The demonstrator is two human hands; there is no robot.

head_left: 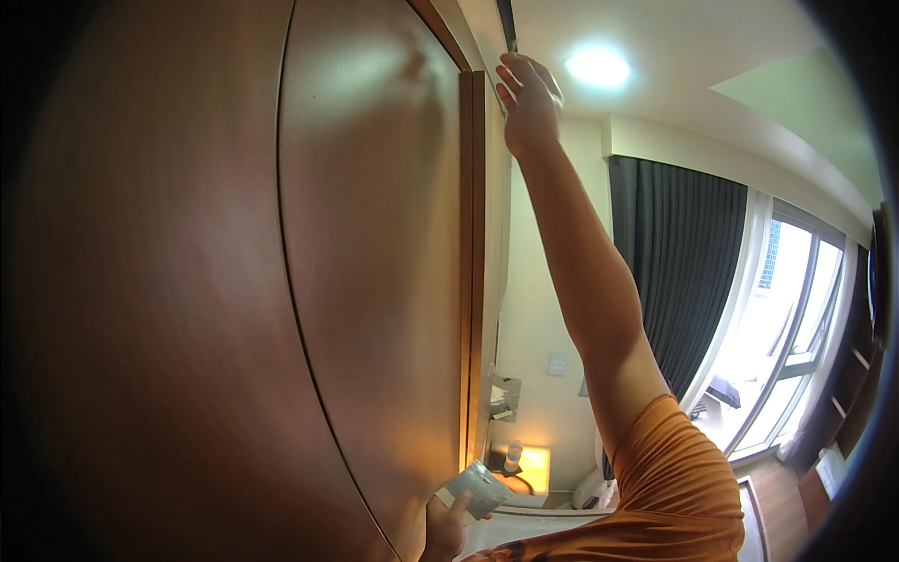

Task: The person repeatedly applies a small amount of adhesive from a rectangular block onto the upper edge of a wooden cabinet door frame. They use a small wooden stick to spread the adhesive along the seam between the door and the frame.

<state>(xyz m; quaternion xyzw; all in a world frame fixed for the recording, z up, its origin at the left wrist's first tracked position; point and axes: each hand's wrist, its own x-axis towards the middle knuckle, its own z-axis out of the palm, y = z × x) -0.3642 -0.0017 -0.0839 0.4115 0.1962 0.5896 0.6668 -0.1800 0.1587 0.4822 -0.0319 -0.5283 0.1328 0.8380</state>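
Observation:
My right hand [530, 101] is raised high, at the end of a bare arm coming from an orange sleeve. Its fingers are stretched apart toward the upper edge of the wall, just under a dark strip [507, 23]; nothing shows clearly in it, and the far side of the palm is hidden. Low down, my left hand [445, 529] grips a flat, grey-silver rectangular packet [478, 487] with a pale edge, thumb lying across it. The packet is beside the lower end of a brown wooden panel [375, 262].
Tall brown panelling fills the left side, with a wooden frame edge [473, 262] standing out. Beyond are a lit lamp [534, 466], a bottle [513, 456], dark curtains [674, 272] and a bright window [773, 309]. A round ceiling light [598, 66] glows above.

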